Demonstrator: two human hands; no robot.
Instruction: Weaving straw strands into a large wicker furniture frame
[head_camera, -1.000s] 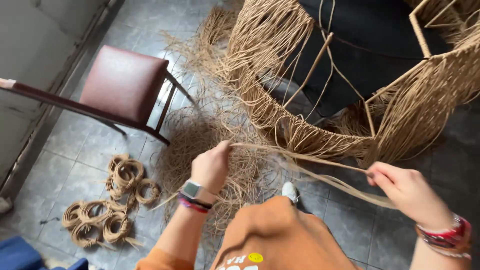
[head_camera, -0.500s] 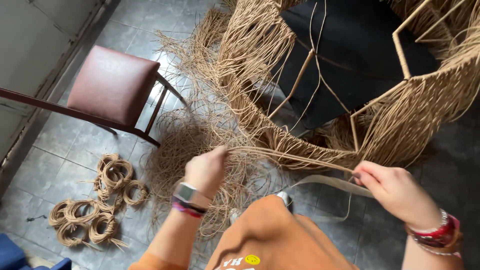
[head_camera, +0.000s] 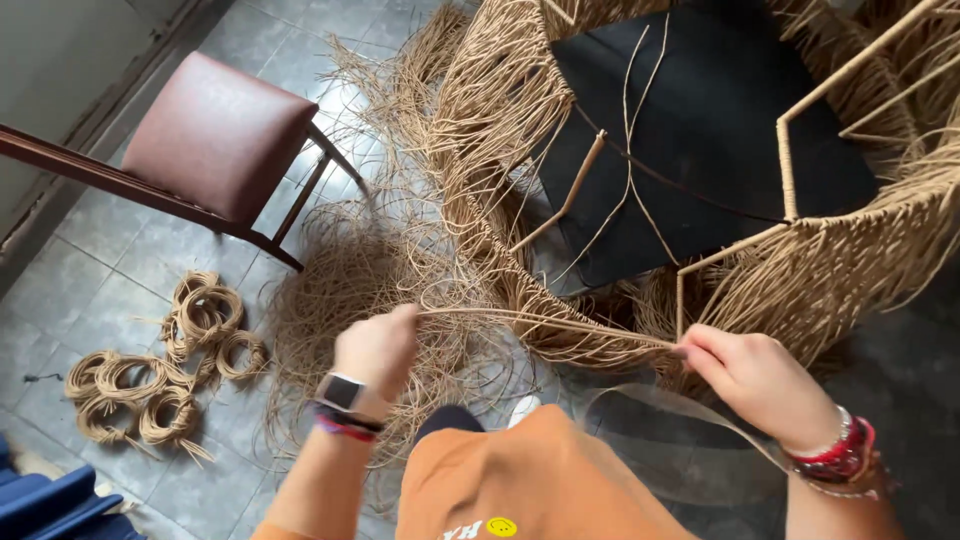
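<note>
The fingers of the left hand (head_camera: 375, 350) are curled shut around the near end of a thin bundle of tan cord strands (head_camera: 540, 322), which runs taut and nearly level across to the right hand (head_camera: 755, 380). There the fingers are pinched closed on the far end of the same strands, just below the lower rim of a woven frame (head_camera: 800, 190). The left wrist carries a watch (head_camera: 342, 392) with a square dark face and a band of coloured bracelets beside it; the right wrist wears red and beaded bracelets (head_camera: 845, 455). A pale flat strip (head_camera: 680, 415) loops under the right hand and trails toward the lower right. The frame is a light metal skeleton wrapped in tan cord, with loose fringe hanging from its edge and a black cushion (head_camera: 700, 130) lying inside it. Below the taut strands a tangled heap of loose cord (head_camera: 370, 270) spreads over the grey tiled floor (head_camera: 80, 300). Well to the left lie several small coils of cord (head_camera: 165, 365), and above them stands a chair (head_camera: 215, 140) with a dark red seat and dark wooden legs. An orange garment (head_camera: 530, 480) fills the bottom edge.
</note>
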